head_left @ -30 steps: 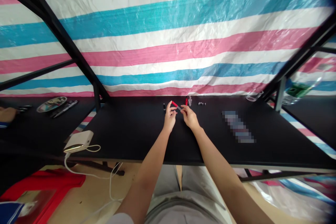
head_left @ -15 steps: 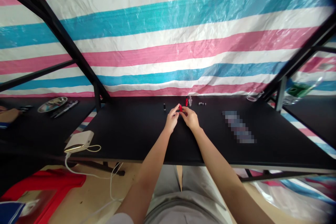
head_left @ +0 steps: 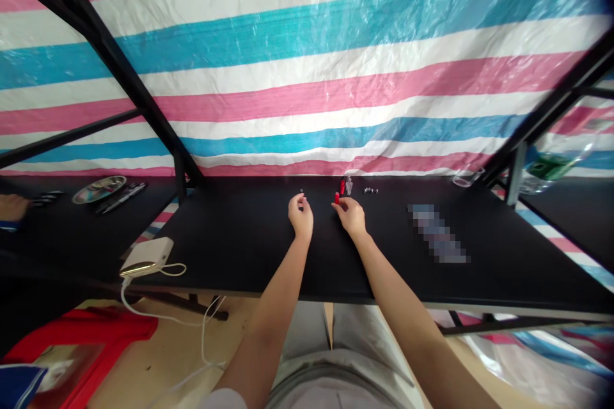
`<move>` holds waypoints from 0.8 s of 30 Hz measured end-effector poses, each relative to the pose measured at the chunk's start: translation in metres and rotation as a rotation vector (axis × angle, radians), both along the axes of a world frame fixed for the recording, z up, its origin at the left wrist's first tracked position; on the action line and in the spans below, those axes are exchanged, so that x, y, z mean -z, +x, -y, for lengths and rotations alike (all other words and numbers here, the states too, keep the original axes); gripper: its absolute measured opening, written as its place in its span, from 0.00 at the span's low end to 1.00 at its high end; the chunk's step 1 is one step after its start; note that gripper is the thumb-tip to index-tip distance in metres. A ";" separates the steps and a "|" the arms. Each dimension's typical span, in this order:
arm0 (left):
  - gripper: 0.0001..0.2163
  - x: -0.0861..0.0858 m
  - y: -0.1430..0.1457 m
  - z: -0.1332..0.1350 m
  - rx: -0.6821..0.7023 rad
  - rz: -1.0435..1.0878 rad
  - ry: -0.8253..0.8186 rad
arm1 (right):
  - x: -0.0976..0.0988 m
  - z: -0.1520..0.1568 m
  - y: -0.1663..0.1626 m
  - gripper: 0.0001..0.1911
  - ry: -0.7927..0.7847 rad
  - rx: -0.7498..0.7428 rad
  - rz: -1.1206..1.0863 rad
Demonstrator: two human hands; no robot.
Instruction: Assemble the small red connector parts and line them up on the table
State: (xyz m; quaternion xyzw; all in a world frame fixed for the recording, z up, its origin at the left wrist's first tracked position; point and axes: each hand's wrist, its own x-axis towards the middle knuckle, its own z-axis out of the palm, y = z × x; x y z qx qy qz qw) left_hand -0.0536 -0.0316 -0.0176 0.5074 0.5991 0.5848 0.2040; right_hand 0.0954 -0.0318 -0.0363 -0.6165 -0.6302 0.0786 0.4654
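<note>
The **left hand** (head_left: 300, 217) is raised over the **table** (head_left: 249, 255) with its fingers loosely curled. It seems to hold nothing, though its fingertips are partly hidden. Just beyond it stands one **small dark piece** (head_left: 301, 192). The **right hand** (head_left: 352, 217) has its fingers reaching forward, with their tips at one **small red piece** (head_left: 337, 199); I cannot tell whether they grip it or only sit beside it.

Close behind that are a second **red piece** (head_left: 342, 187) and one **clear piece** (head_left: 348, 186). To their right lies a **row of small metal bits** (head_left: 370, 190), about four, too small to count surely. All these parts sit spaced along the table's far side, apparently so that each can be picked up singly within easy reach of both hands.
</note>
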 end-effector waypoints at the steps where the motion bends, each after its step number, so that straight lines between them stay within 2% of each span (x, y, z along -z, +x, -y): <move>1: 0.12 -0.001 -0.005 -0.002 -0.074 -0.020 -0.030 | 0.001 -0.001 0.000 0.15 0.013 -0.014 0.005; 3: 0.13 -0.002 -0.016 -0.007 -0.133 -0.118 -0.129 | 0.002 -0.004 -0.001 0.14 0.024 -0.031 0.022; 8: 0.16 -0.004 -0.026 -0.019 -0.044 -0.428 -0.372 | -0.006 -0.011 -0.014 0.11 -0.076 -0.023 0.109; 14: 0.11 -0.001 -0.032 -0.033 -0.015 -0.579 -0.349 | -0.017 -0.020 -0.034 0.09 -0.155 -0.042 0.180; 18: 0.08 -0.001 -0.040 -0.039 0.015 -0.624 -0.322 | -0.017 -0.028 -0.046 0.08 -0.184 -0.063 0.217; 24: 0.07 0.000 -0.045 -0.048 0.050 -0.655 -0.310 | -0.014 -0.038 -0.066 0.06 -0.269 -0.069 0.215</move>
